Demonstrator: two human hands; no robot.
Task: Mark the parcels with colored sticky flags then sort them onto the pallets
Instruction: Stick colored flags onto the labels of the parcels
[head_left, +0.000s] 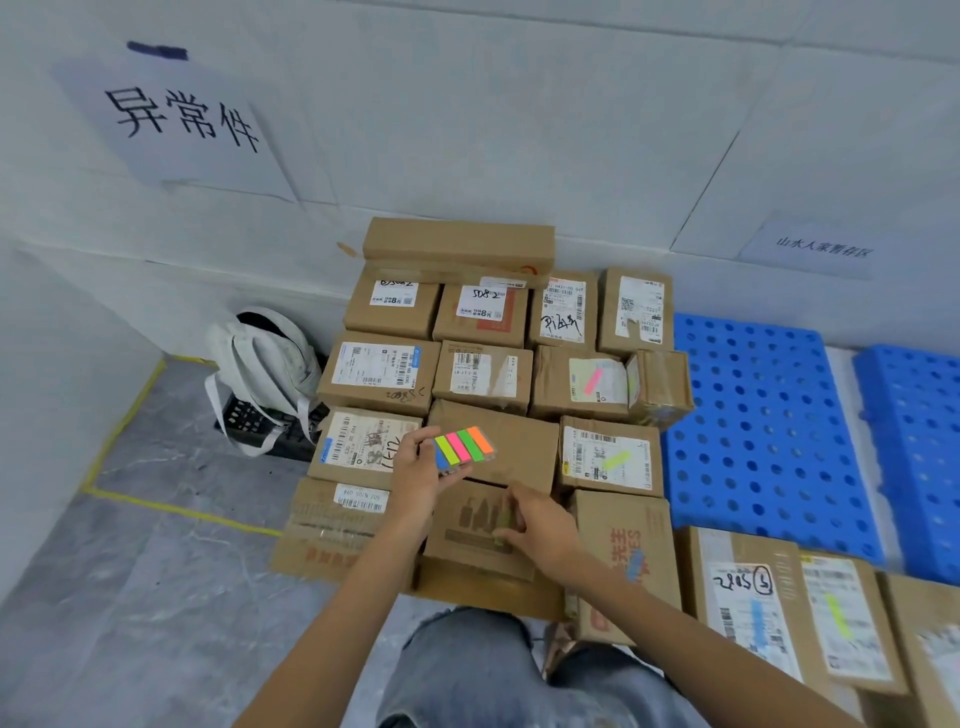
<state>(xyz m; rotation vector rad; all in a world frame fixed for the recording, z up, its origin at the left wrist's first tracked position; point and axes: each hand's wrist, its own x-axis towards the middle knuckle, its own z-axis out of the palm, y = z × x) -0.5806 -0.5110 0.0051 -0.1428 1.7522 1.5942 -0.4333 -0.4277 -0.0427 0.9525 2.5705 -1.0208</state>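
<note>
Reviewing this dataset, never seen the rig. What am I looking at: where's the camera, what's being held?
No machine: a person works bare-handed, so each grip is a hand. The single picture comes from a wide-angle camera worn on the head, looking down. The left grip holds a pad of sticky flags in blue, yellow-green, pink, green and orange. The right grip has its fingertips at a small olive strip on a brown carton; blur hides whether it pinches or presses. Cardboard parcels lie in rows against the wall; one carries a pink flag, another a yellow-green flag. A blue pallet sits to the right.
</note>
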